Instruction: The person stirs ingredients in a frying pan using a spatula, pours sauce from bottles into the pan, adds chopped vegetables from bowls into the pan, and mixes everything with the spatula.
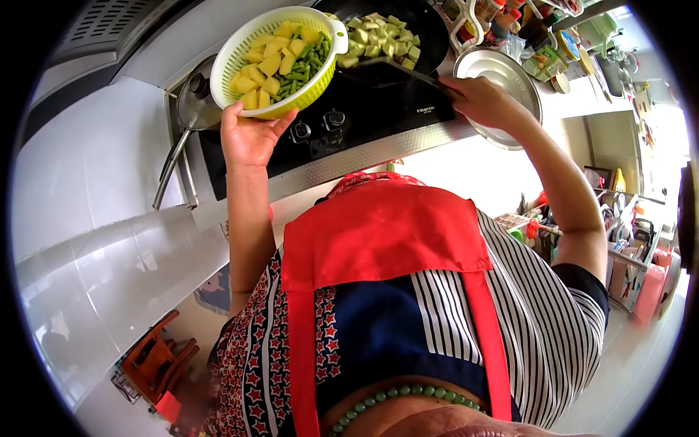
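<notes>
My left hand (251, 138) supports a white and yellow-green colander (314, 86) from below, with its thumb at the rim. Potato chunks (271, 64) and cut green beans (301, 71) fill the colander, which tilts toward the wok. In the black wok (435, 33), pale green cubes (386, 35), perhaps eggplant, lie in a heap. My right hand (484, 103) is wrapped round the handle of a spatula (421, 75). The spatula's far end reaches among the cubes, and its blade is partly hidden. The colander overlaps the wok's left edge.
Beneath the wok is a black stove (378, 105) with two knobs at its front. A lidded pan (193, 109) stands at the left, its handle jutting forward. Right of the wok lies a round metal dish (526, 87), near jars and bottles (502, 14).
</notes>
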Tool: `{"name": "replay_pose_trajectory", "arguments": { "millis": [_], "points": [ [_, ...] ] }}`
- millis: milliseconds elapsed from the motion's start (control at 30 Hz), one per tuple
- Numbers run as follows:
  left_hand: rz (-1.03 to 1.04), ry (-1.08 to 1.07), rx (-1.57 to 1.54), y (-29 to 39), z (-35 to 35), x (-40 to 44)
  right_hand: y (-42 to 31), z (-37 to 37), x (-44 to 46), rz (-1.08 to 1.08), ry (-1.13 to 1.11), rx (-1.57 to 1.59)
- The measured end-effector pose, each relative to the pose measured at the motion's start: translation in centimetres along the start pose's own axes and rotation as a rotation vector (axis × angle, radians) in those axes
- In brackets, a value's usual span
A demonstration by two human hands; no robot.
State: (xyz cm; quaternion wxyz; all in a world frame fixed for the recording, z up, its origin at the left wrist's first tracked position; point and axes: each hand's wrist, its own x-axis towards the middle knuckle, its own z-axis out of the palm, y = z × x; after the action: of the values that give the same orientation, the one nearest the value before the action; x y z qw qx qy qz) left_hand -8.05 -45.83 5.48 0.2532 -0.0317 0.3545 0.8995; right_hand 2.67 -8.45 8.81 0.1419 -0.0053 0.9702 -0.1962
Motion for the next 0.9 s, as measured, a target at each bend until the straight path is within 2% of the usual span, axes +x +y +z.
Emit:
{"name": "replay_pose_trajectory", "arguments": {
  "millis": [100,200,267,333,400,467,567,667,700,733,800,867,900],
  "points": [
    [-0.002,0.002,0.000,0.0,0.1,-0.5,0.0,2.5,3.8,0.044,0.110,0.019],
    [-0.006,-0.001,0.002,0.0,0.0,-0.9,1.1,3.3,7.1,-0.006,0.215,-0.064],
    [-0.013,0.001,0.000,0.1,-0.1,-0.8,2.7,1.6,7.7,-0.197,0.244,-0.070],
    [0.000,0.005,0.028,0.2,0.3,-1.0,1.0,-4.0,4.6,-0.042,0.034,0.065],
    [0.004,0.018,0.039,0.1,0.5,-1.1,0.9,-8.9,1.7,0.030,-0.040,0.032],
    [0.003,0.036,0.039,0.1,0.6,-0.9,1.0,-12.4,0.2,0.017,-0.085,-0.030],
    [-0.005,0.012,0.029,0.2,0.8,-0.4,0.6,-15.1,-0.3,0.141,-0.166,-0.249],
    [-0.004,-0.013,0.013,0.2,1.0,-0.2,2.8,-12.7,2.4,-0.122,-0.205,-0.413],
    [-0.003,-0.016,0.004,0.2,1.1,-0.2,3.0,-10.8,3.3,-0.060,-0.121,-0.362],
    [-0.002,-0.020,-0.005,0.3,1.1,-0.2,3.5,-8.9,4.7,-0.097,-0.063,-0.332],
    [0.001,-0.017,-0.016,0.3,1.2,-0.2,4.4,-6.3,7.1,-0.216,0.134,-0.206],
    [0.001,-0.004,-0.015,0.0,1.4,0.0,5.6,-4.6,9.2,-0.407,0.259,-0.276],
    [0.010,0.000,-0.005,-0.2,1.7,0.2,5.1,-5.3,8.9,-0.249,0.129,-0.143]
  ]
}}
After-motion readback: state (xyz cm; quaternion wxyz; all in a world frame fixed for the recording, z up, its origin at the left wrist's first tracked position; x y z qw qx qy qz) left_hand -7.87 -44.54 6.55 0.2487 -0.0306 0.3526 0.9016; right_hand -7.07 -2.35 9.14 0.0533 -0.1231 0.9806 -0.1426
